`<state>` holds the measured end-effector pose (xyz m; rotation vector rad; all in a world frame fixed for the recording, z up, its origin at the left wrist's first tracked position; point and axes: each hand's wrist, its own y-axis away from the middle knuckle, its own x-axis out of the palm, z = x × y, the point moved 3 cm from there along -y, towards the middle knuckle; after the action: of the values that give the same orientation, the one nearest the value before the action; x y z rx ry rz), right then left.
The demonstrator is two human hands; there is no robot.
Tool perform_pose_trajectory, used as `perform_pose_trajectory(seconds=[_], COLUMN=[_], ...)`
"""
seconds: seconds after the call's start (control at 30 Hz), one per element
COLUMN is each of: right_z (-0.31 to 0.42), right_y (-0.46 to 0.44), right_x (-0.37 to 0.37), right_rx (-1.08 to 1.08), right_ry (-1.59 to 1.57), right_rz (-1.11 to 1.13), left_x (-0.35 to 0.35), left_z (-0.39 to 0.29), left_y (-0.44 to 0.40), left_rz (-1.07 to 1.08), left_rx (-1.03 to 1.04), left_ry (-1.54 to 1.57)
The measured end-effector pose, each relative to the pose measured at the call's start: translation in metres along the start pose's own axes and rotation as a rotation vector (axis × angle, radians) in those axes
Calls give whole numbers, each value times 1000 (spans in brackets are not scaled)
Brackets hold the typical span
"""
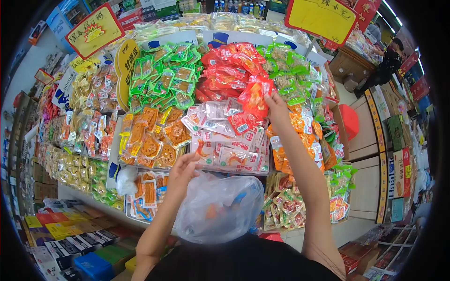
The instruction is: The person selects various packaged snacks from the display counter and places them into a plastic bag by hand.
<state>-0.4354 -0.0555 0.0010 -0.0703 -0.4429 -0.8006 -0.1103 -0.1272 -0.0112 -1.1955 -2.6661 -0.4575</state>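
My right hand [277, 111] grips the edge of a red snack packet [255, 97], lifted over the front of a pile of similar red packets [225, 72]. Another red packet [246, 122] lies just below it, on pink-and-white flat packets [241, 159]. My left hand [183, 169], fingers loosely bent and apart, is by the lower left edge of the pink-and-white packets. A clear plastic bag [218, 210] with orange and blue items inside is in front of my body, against my left wrist. How the bag is held up is hidden.
Green packets [164, 77] and brown-orange packets [150, 136] fill the left compartments; orange packets [300, 136] lie right. Yellow price signs [321, 18] stand behind. Cartons [89, 239] stack lower left. A red stool [348, 121] stands right; a person [389, 61] is farther back.
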Motion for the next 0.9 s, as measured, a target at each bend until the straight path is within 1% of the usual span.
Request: perform_pose_trajectory(seconds=[0.07, 0.1, 0.17, 0.2, 0.23, 0.33, 0.37, 0.43, 0.47, 0.5, 0.57, 0.63, 0.7, 0.77, 0.83, 0.9], right_z=[9, 13, 18, 20, 24, 29, 31, 25, 26, 27, 35, 34, 41, 43, 23, 20], right_y=[-37, -54, -89, -109, -120, -149, -158, -179, -181, -182, -183, -173, -154, -106, -75, -33], right_x=[-9, -11, -16, -19, -9, 17, 25, 32, 39, 41, 42, 39, 35, 44, 34, 36], right_rx=[-90, -92, -56, -63, -63, -64, -64, 50, 87, 100, 93, 83, -424, -237, -225, -73], right_ry=[44, 51, 176, 255, 263, 128, 133, 158, 207, 212, 495, 580, 996, 1139, 1248, 1448], right_rz=[-95, -87, -95, -42, -30, -206, -197, -158, -86, -78, -57, 1, -58, 176, 412, 533], left_x=[-8, -14, -28, -33, -38, -51, -53, -54, -55, -56, -58, -61, -62, -59, -57, -55], left_z=[0, 3, 12, 15, 19, 30, 34, 36, 37, 38, 39, 41, 42, 41, 44, 44], left_y=[14, 20, 31, 36, 41, 51, 53, 54, 57, 59, 60, 62, 63, 63, 62, 59], left_rz=[-83, -87, -139, -146, -187, -255, -274, -285, -293, -306, -302, -316, -315, -306, -295, -261], left_rx=[-32, -26, -71, -65, -92, -132, -151, -146, -148, -155, -140, -138, -139, -140, -148, -128], left_ry=[-3, 5, -1, 9, 5, 29, 52, 62, 66, 72, 89, 96, 101, 99, 105, 98])
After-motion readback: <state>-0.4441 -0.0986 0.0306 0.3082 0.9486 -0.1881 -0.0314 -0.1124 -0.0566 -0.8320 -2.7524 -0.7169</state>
